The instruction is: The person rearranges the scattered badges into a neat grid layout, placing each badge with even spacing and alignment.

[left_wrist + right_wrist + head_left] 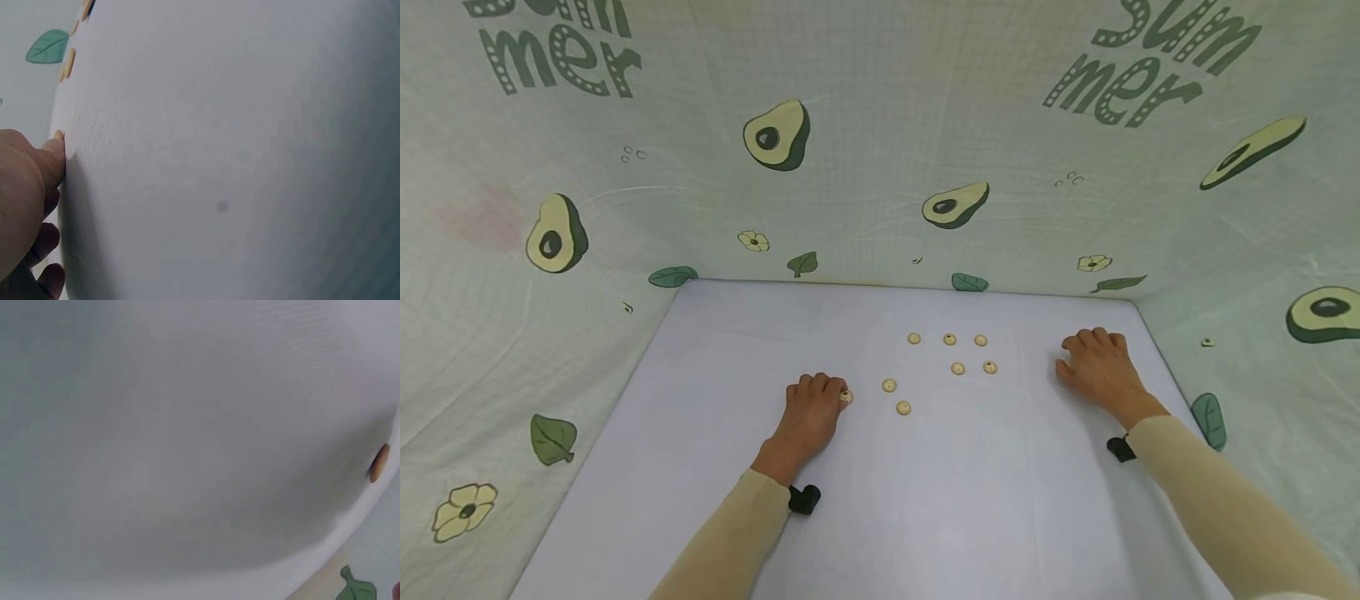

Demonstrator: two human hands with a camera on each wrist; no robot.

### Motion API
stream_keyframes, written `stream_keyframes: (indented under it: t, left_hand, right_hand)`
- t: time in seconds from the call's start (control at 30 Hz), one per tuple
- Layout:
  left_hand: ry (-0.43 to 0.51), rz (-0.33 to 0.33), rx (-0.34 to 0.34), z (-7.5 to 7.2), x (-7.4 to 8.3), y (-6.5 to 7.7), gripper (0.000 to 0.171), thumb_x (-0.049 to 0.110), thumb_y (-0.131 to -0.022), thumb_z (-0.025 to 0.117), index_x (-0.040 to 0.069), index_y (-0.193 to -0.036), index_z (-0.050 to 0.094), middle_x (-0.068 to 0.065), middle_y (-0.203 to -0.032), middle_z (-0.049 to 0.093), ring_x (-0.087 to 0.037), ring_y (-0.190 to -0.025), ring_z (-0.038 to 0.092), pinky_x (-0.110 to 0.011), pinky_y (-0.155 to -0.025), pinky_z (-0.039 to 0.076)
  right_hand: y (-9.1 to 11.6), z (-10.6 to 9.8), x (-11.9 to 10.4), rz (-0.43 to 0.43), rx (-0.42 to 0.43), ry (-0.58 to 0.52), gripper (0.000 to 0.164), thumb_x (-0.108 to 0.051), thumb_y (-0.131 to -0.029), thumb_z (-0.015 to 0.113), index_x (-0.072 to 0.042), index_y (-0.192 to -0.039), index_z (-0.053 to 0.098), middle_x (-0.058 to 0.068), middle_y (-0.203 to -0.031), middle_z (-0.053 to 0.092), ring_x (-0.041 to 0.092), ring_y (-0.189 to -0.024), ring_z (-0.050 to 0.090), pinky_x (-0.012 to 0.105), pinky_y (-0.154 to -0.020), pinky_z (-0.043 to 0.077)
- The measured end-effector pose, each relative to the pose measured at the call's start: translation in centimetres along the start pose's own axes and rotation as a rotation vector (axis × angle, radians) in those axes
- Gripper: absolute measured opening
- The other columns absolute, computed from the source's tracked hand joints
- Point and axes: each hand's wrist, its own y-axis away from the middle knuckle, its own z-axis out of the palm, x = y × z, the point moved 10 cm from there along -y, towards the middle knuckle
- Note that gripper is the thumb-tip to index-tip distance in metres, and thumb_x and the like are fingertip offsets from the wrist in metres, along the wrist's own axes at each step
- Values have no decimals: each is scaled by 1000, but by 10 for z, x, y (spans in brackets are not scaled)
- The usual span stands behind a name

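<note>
My left hand (811, 410) is low over the white table, its thumb and forefinger pinching a small round tan button (847, 397). In the left wrist view the thumb (51, 161) covers most of this button (59, 134), and only its edge shows past the tip. Two loose buttons lie just right of that hand, one button (889, 385) slightly farther back and another button (903, 407) nearer. At the table's right side, my right hand (1099, 367) has loosely bent fingers and holds nothing. A pinkish fingertip (397, 591) barely enters the right wrist view.
Three buttons stand in a back row, with a middle button (950, 339); a pair with a button (990, 367) lies before them. A small brown oval (379, 464) shows in the right wrist view. Avocado-print cloth (865, 142) rises behind and beside the white table (970, 500).
</note>
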Motion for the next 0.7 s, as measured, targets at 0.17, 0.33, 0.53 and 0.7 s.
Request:
stream_keyframes:
  t: [0.17, 0.33, 0.53, 0.7]
  left_hand:
    - [2, 3, 8, -1, 0, 0, 19, 23, -103, 70, 11, -118, 64, -8, -107, 62, -29, -100, 53, -51, -90, 45]
    - [-3, -1, 5, -1, -1, 0, 20, 23, -103, 71, 11, -117, 64, -7, -106, 62, -29, -100, 53, -51, -89, 45]
    - [-12, -10, -8, 2, -1, -1, 20, 25, -104, 69, 12, -118, 64, -7, -106, 62, -29, -100, 53, -51, -90, 46]
    - [-14, -14, -15, 2, -1, -2, 20, 26, -105, 68, 12, -118, 64, -7, -106, 61, -29, -101, 52, -51, -90, 46]
  right_hand:
    - [9, 3, 12, 29, -5, -10, 39, -30, -100, 65, 5, -118, 65, 26, -118, 63, 48, -114, 50, 69, -98, 35]
    - [12, 9, 16, 35, -24, -12, 40, -32, -102, 64, 5, -118, 65, 27, -119, 63, 48, -115, 50, 69, -98, 35]
    - [12, 23, 18, 25, -69, 1, 38, -31, -104, 61, 4, -118, 66, 25, -120, 64, 47, -116, 51, 69, -99, 36]
    - [13, 22, 14, -11, -57, -18, 31, -27, -105, 62, 2, -115, 68, 22, -116, 65, 44, -112, 52, 68, -96, 38]
